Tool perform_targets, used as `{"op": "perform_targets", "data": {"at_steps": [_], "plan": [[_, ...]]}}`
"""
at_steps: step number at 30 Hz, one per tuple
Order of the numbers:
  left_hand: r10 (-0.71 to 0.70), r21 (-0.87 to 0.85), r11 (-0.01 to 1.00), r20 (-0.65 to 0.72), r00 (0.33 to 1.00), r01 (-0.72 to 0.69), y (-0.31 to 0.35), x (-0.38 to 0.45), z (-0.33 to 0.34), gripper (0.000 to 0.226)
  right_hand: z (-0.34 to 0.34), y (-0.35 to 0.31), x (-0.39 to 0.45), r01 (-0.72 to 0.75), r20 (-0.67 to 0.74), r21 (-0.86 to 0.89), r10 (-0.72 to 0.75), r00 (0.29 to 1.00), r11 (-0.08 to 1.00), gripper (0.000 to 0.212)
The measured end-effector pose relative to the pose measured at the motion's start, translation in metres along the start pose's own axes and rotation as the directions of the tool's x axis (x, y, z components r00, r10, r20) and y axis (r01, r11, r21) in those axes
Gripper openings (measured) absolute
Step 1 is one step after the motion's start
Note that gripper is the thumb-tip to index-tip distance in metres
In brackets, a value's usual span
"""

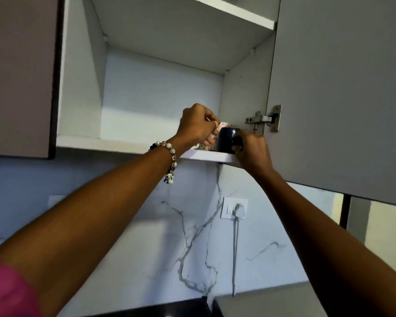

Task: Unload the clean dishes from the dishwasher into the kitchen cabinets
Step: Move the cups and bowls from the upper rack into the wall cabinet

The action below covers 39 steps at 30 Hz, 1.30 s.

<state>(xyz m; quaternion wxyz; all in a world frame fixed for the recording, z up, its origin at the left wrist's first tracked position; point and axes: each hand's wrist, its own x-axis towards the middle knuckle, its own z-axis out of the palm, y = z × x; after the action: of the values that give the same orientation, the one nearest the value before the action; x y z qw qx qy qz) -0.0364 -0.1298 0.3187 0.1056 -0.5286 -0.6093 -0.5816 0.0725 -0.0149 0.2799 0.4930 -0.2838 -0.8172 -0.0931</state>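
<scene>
Presently your left hand [198, 124] grips the floral mug [215, 136] and your right hand [253, 152] the dark blue mug [228, 139] at the cabinet shelf [206, 155]; next, seat both and let go.

Dim bluish indoor light, cabinet back wall [160, 99] brightest left of the hands, forearms in shadow, soft overall blur, wide-angle bending at edges

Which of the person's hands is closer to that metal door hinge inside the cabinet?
Right. The right hand grips the dark blue mug just below the hinge. The left hand, holding the floral cup, sits further out, beyond the mug.
</scene>
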Motion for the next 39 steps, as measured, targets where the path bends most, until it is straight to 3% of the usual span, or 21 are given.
{"op": "perform_targets", "data": {"at_steps": [5,8,15,20,26,31,39], "plan": [[0.147,-0.136,0.978,-0.090,0.985,-0.158,0.010,-0.058,0.021,0.013,-0.036,-0.003,-0.058,0.105,-0.052,-0.054,-0.108,0.993,0.993,0.020],[0.150,-0.196,0.967,-0.091,0.984,-0.165,0.022,-0.096,0.036,0.016,-0.064,0.001,-0.100,0.105,-0.031,-0.032,-0.106,0.994,0.994,0.018],[0.010,-0.288,0.958,0.068,0.998,0.010,0.049,-0.217,0.092,0.016,-0.131,0.043,-0.231,0.005,0.136,-0.043,0.001,0.991,0.999,0.023],[-0.144,-0.291,0.927,0.301,0.942,0.235,0.081,-0.324,0.152,0.014,-0.198,0.102,-0.342,-0.210,0.223,0.026,0.199,0.954,0.977,0.017],[-0.227,-0.231,0.884,0.548,0.805,0.406,0.147,-0.450,0.240,0.013,-0.299,0.192,-0.494,-0.506,0.282,-0.005,0.487,0.827,0.862,0.015],[-0.274,-0.222,0.826,0.646,0.712,0.518,0.192,-0.548,0.314,0.012,-0.378,0.245,-0.595,-0.666,0.279,-0.054,0.652,0.705,0.744,0.016],[-0.444,0.028,0.773,0.738,0.508,0.634,0.197,-0.657,0.386,0.014,-0.408,0.304,-0.711,-0.907,0.353,-0.038,0.855,0.380,0.420,0.016]]}}
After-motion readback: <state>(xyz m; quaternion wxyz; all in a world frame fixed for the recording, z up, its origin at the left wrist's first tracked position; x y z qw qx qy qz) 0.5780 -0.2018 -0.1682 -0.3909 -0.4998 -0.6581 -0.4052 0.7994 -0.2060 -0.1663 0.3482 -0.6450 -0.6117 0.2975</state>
